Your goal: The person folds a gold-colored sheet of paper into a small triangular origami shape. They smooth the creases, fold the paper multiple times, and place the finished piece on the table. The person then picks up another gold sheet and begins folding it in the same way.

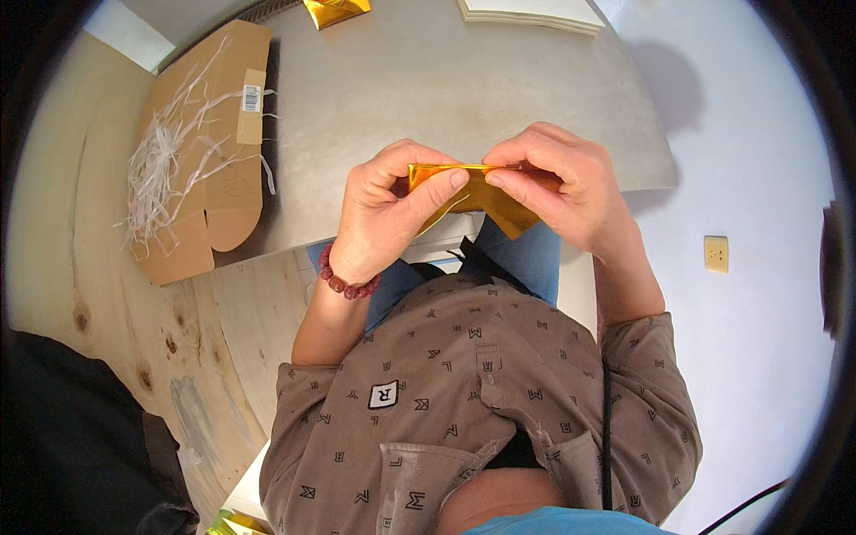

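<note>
Between my two hands, just off the near edge of the table, is a piece of shiny gold foil paper (pixel 513 219) with a fold along its top edge. My left hand (pixel 397 198) pinches the fold near its left end, thumb on the near side. Close beside it, my right hand (pixel 560 183) pinches the same fold, thumb and fingers pressed together. Loose flaps of the foil paper hang below the thumbs. The fingers behind the foil are partly hidden.
A grey table (pixel 374 98) spans the far side. An opened cardboard box (pixel 236 187) with white plastic strips (pixel 160 174) lies at its left. Another gold foil piece (pixel 337 11) and a stack of white sheets (pixel 535 13) lie at the back. A wall socket (pixel 716 254) is at right.
</note>
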Action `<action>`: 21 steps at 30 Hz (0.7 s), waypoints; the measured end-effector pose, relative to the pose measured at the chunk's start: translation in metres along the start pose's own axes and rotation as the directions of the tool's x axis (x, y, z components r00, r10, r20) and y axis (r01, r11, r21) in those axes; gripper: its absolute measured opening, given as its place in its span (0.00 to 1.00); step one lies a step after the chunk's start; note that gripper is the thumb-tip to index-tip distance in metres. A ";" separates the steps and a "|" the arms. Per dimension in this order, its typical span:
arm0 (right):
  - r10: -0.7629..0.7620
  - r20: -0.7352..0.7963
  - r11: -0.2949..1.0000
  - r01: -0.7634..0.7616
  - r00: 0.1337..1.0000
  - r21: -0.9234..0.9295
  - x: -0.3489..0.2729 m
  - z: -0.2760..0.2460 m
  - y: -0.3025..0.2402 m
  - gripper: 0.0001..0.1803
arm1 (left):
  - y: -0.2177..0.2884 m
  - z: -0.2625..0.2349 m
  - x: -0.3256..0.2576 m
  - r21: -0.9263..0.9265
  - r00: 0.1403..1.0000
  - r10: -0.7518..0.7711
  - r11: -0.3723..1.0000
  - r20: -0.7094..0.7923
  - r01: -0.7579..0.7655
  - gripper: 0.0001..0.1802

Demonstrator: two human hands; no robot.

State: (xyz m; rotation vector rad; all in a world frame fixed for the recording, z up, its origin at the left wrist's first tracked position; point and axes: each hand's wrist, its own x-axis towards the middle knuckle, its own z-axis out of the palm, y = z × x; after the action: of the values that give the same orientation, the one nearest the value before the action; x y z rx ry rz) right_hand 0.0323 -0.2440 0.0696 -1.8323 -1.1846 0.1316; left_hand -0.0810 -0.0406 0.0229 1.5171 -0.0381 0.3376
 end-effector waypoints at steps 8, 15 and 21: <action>-0.183 -0.034 0.971 0.175 0.983 -0.165 0.008 0.004 0.006 0.08 | 0.002 0.001 0.000 0.041 0.999 -0.027 0.999 -0.026 0.028 0.05; -0.058 0.053 0.996 0.061 0.997 -0.060 0.006 0.002 0.013 0.06 | 0.001 0.005 0.001 0.065 0.996 -0.079 0.995 -0.028 0.080 0.04; -0.056 0.066 0.998 0.054 0.996 0.038 0.006 0.005 0.018 0.04 | -0.002 0.007 0.002 0.061 0.997 -0.070 0.996 -0.012 0.070 0.04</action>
State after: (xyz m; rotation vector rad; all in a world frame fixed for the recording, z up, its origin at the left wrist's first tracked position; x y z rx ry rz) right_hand 0.0448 -0.2389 0.0559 -1.7738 -1.2701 0.1832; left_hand -0.0775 -0.0468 0.0220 1.5730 0.0339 0.2927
